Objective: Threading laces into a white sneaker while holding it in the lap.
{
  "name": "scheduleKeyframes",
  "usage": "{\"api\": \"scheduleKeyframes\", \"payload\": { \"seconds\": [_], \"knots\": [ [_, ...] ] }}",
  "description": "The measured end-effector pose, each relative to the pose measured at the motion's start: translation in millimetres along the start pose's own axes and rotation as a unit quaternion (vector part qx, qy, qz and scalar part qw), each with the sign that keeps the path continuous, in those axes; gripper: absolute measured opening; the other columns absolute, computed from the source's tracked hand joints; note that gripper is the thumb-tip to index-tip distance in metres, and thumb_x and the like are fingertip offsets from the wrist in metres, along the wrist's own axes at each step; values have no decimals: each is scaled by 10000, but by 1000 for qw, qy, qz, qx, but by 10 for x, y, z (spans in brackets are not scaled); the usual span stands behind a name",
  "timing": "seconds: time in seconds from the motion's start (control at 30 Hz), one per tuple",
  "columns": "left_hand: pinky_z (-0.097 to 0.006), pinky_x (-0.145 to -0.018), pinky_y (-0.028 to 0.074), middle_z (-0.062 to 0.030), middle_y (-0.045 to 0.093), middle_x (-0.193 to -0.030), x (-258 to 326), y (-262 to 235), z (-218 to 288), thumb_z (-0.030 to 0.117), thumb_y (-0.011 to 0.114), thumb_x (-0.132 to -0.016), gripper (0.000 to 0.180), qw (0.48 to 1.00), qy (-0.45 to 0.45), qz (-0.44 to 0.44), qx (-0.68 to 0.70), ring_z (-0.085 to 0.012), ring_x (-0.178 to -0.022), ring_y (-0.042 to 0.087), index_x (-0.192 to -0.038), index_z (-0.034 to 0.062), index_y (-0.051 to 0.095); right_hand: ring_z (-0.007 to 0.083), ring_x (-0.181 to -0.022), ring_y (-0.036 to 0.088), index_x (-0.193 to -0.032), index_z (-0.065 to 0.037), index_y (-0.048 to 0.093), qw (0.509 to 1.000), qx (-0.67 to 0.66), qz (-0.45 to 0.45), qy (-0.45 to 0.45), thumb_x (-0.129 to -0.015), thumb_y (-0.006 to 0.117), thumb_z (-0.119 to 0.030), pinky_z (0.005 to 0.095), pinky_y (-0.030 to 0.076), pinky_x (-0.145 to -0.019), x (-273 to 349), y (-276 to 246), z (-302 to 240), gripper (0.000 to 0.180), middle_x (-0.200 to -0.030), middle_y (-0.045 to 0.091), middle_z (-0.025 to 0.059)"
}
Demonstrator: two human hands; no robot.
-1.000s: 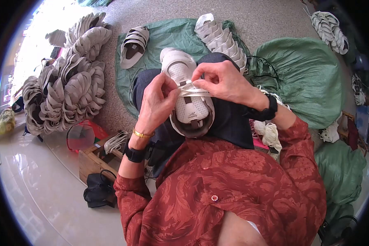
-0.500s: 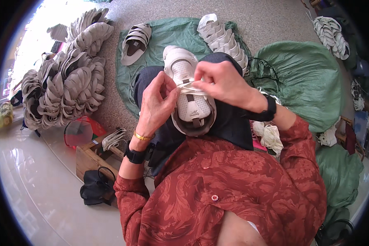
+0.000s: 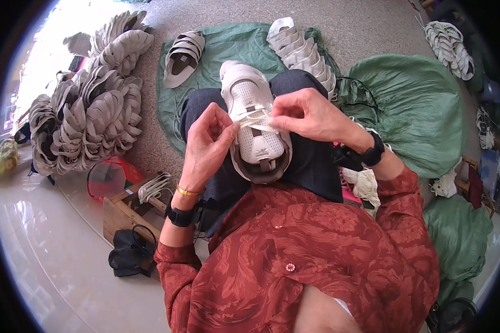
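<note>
A white shoe upper (image 3: 244,89) with a mesh tongue rests on my thighs, its toe pointing away and its dark-lined heel opening toward me. A pale shoelace (image 3: 254,118) crosses the middle of it in a loose bow-like tangle. My left hand (image 3: 210,141) pinches one side of the lace at the upper's left edge. On the other side, my right hand (image 3: 305,115) has its fingers closed on the lace, thumb and forefinger together. Both hands sit low over the shoe upper, roughly level with each other.
Stacks of grey-white shoe uppers (image 3: 94,114) stand at the left. More nested uppers (image 3: 303,55) and a single one (image 3: 184,58) lie on green sheeting (image 3: 222,41) ahead. A wooden stool (image 3: 122,213) with laces and a black bag (image 3: 130,252) are at the near left. Green sacks (image 3: 411,116) fill the right.
My hands have drawn apart a little, the right one moving right and slightly down, pulling the lace out sideways. The shoe upper has barely shifted.
</note>
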State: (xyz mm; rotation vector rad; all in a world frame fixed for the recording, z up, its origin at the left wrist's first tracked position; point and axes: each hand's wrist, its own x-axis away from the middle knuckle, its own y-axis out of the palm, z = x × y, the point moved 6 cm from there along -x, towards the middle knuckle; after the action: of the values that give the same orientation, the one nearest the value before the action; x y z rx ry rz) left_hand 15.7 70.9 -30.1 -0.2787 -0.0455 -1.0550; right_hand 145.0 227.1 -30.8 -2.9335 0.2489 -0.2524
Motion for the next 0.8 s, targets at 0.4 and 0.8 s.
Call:
{"api": "scheduleKeyframes", "payload": {
  "seconds": [0.4,0.8],
  "knots": [
    [-179,-607,390,57,525,-779,39,-14,34,18,663,-910,158,999,-24,15,43,-7,-696,482,-897,52,509,-6,-637,470,-914,-29,671,963,-259,-16,71,-947,685,-154,159,357,-543,95,-37,162,130,-972,616,-18],
    [-190,-598,321,63,512,-780,573,-834,217,16,677,-900,180,988,-45,85,120,-17,-685,439,-914,88,513,-13,-601,482,-1028,-22,642,997,34,70,30,-901,718,-112,198,381,-531,68,-11,98,173,-800,622,-39]
  ]
}}
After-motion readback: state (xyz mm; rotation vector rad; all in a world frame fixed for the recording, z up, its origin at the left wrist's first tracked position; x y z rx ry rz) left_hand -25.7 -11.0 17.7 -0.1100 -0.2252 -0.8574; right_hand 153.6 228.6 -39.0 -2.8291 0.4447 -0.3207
